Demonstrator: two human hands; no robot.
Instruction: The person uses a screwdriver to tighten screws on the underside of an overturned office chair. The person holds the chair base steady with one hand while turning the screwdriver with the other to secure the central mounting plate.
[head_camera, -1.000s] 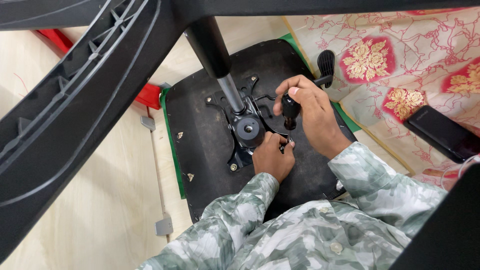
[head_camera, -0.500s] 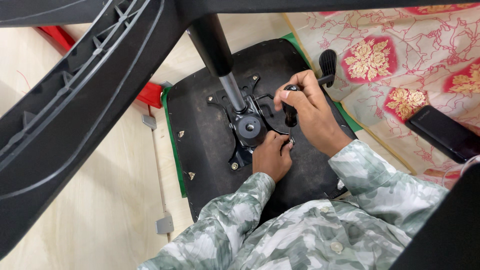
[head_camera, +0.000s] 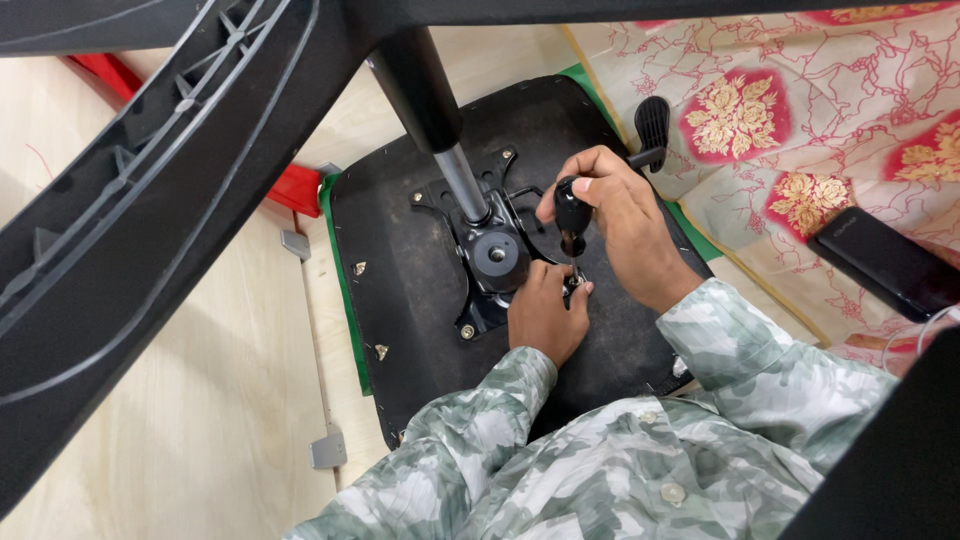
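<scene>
R hand: fist closed on screwdriver, upright over seat base
L hand: fingertips pinch at its tip, by plate

The person wears a long-sleeved shirt in a camouflage print of pale grey-green, darker green and off-white blotches. The fabric looks soft and lies in loose folds along both forearms. Each sleeve ends in a cuff just behind the wrist, well back from the fingers, leaving the left hand and the right hand bare. The front of the shirt closes with small round pale buttons, two of them showing along the placket nearest the camera. No rings, watch or gloves show on either hand.
</scene>
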